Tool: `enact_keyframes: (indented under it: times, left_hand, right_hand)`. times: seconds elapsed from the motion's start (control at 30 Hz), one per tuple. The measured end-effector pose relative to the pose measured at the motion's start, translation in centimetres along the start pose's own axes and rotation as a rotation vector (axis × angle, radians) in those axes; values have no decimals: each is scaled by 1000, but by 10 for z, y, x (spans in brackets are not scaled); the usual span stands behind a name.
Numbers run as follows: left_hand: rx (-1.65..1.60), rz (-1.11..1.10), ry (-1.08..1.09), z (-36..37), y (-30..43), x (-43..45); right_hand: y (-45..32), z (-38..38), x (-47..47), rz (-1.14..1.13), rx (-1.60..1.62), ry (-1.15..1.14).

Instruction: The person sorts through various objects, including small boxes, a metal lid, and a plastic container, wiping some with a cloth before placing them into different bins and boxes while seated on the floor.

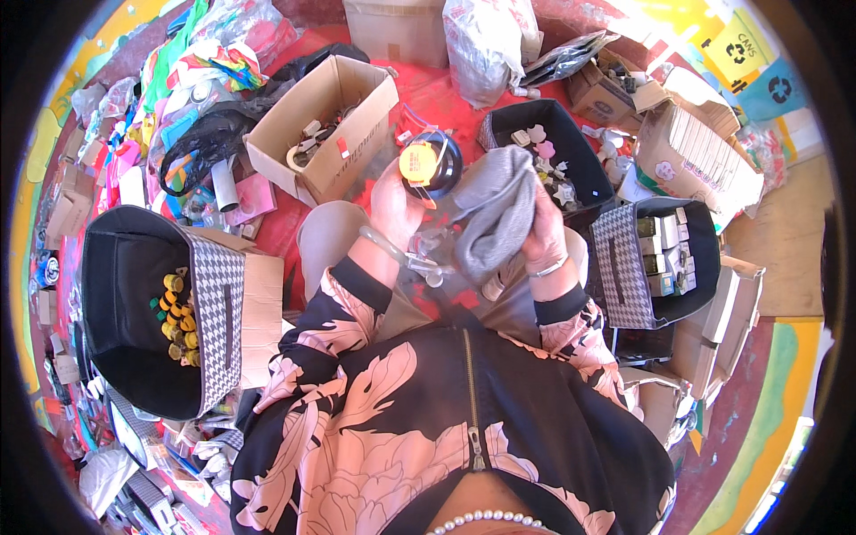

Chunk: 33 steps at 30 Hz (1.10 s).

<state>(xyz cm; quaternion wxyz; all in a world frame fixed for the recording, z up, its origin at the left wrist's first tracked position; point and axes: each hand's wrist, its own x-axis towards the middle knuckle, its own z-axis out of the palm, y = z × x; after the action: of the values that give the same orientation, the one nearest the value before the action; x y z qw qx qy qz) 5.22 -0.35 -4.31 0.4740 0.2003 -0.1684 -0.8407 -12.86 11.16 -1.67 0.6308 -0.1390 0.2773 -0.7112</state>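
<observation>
My left hand (394, 207) holds a round dark object with a shiny black rim (447, 164) and a yellow disc (418, 162) on its face; a thin light strap or wire crosses it. In my right hand (545, 227) hangs a bunched grey cloth (498, 207), its folds just right of the black object, with a gap between them. Below and between the hands, clear plastic pieces (431, 257) lie on the floor between my knees. What exactly the dark object is, I cannot tell.
An open cardboard box (354, 144) with cables stands ahead left. Fabric bins surround me: one with yellow-black items (217, 321) at left, one with small white and pink items (491, 130) ahead right, one with small boxes (622, 264) at right. Mixed clutter and plastic bags (485, 50) lie beyond.
</observation>
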Motion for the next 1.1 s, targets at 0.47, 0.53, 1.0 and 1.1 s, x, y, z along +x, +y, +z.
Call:
enact_keyframes:
  times: [0.47,0.53,1.0,1.1]
  left_hand:
    - [613,205,-58,9,-20,-2]
    - [376,14,-216,19,-17,-7]
    - [249,-238,-557,36,11,-30]
    - [340,-173,-524,28,5,-29]
  right_hand:
    - [19,4,12,-314,-449,149]
    - [21,-2,13,-613,-893,112]
    - [18,34,-23,-1098,-1418,-297]
    - [9,26,-28,-770,-1332,-364]
